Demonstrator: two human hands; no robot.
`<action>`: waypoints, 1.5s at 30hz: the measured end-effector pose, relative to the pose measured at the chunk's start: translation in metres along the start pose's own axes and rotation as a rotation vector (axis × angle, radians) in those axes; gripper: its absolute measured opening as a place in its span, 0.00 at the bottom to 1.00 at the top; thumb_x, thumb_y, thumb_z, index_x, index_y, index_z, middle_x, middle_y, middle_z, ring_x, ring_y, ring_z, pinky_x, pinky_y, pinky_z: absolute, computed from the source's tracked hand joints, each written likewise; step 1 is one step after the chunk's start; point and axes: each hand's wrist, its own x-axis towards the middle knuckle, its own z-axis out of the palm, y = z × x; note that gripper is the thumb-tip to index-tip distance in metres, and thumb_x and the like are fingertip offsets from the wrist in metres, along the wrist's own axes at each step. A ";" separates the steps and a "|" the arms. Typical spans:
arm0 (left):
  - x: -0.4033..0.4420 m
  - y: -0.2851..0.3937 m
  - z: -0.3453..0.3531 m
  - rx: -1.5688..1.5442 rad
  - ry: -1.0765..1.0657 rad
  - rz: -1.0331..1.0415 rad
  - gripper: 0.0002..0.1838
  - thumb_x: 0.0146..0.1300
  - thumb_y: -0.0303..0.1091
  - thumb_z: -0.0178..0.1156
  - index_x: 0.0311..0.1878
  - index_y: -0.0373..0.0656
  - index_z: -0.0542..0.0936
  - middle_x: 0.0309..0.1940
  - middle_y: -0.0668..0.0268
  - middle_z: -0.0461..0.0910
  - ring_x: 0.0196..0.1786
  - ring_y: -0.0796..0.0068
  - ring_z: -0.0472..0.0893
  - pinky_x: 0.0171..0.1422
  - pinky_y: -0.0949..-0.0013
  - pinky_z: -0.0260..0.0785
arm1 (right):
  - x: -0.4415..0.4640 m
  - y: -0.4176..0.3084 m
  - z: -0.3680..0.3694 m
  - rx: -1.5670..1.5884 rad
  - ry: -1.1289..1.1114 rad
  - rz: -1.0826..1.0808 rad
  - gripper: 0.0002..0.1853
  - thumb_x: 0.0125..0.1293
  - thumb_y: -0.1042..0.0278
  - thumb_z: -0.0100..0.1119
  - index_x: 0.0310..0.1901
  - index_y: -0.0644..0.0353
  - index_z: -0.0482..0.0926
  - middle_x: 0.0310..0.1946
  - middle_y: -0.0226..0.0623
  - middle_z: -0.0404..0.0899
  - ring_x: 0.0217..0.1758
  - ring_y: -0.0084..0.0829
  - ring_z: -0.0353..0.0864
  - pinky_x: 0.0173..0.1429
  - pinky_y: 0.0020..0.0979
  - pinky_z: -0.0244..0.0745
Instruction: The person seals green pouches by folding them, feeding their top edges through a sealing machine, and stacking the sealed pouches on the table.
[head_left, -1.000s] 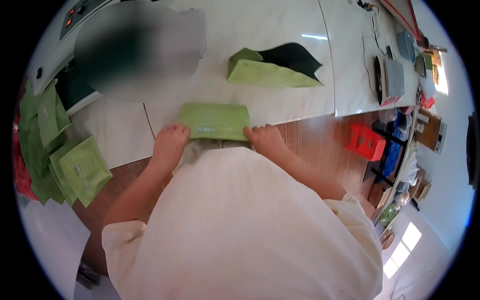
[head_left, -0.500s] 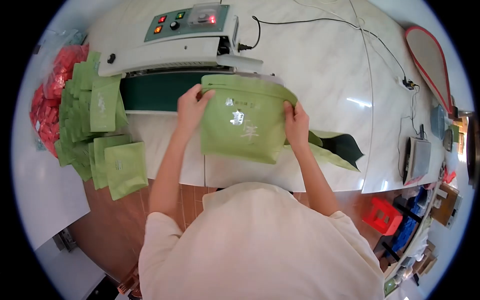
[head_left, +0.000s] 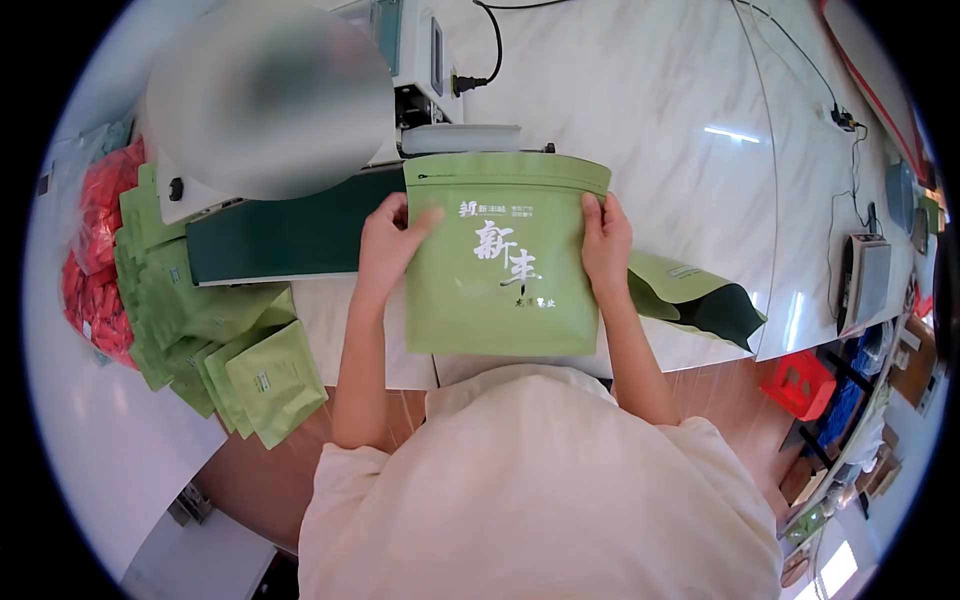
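A green zip pouch with white printing is held upright in front of my chest, its zip line running below the top edge. My left hand pinches its left edge, with the thumb on the front face. On the opposite edge, my right hand grips it the same way. Just behind the pouch are the dark green conveyor belt and grey guide of a band sealing machine. Another green pouch lies to the right, its dark inside showing at the mouth.
Heaped green pouches lie left of the belt, beside a clear bag of red packets. A blurred round patch hides much of the machine. A black cable runs behind; a small scale and red crate are at right.
The pouch's front has turned more fully into view and its top looks straighter. My view has shifted, and a blurred round patch now covers the machine's control panel. Both hands keep their hold.
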 end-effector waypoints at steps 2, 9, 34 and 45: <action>-0.011 0.001 -0.004 -0.063 -0.124 0.046 0.12 0.55 0.33 0.65 0.38 0.35 0.80 0.27 0.68 0.81 0.27 0.82 0.75 0.35 0.75 0.69 | -0.004 0.000 -0.001 0.091 0.009 0.011 0.15 0.71 0.59 0.49 0.33 0.64 0.70 0.19 0.28 0.66 0.22 0.22 0.54 0.27 0.27 0.58; -0.011 -0.008 -0.003 -0.313 -0.182 -0.138 0.14 0.56 0.36 0.67 0.40 0.35 0.80 0.30 0.68 0.82 0.29 0.85 0.76 0.36 0.79 0.69 | -0.010 -0.027 -0.024 0.324 -0.296 0.324 0.14 0.60 0.66 0.64 0.43 0.65 0.76 0.35 0.29 0.80 0.34 0.16 0.75 0.39 0.21 0.71; 0.014 -0.019 -0.001 -0.366 0.088 -0.122 0.17 0.67 0.43 0.55 0.37 0.35 0.80 0.27 0.73 0.77 0.29 0.88 0.69 0.34 0.81 0.62 | 0.010 -0.013 0.012 0.267 0.040 0.213 0.15 0.68 0.62 0.51 0.36 0.68 0.77 0.19 0.22 0.68 0.23 0.14 0.60 0.28 0.21 0.60; 0.024 -0.035 -0.036 -0.291 0.129 -0.117 0.17 0.66 0.43 0.56 0.36 0.36 0.81 0.27 0.73 0.78 0.29 0.88 0.69 0.35 0.82 0.62 | 0.015 -0.024 0.036 0.246 -0.057 0.160 0.15 0.67 0.64 0.52 0.33 0.70 0.76 0.15 0.28 0.68 0.20 0.17 0.60 0.25 0.25 0.59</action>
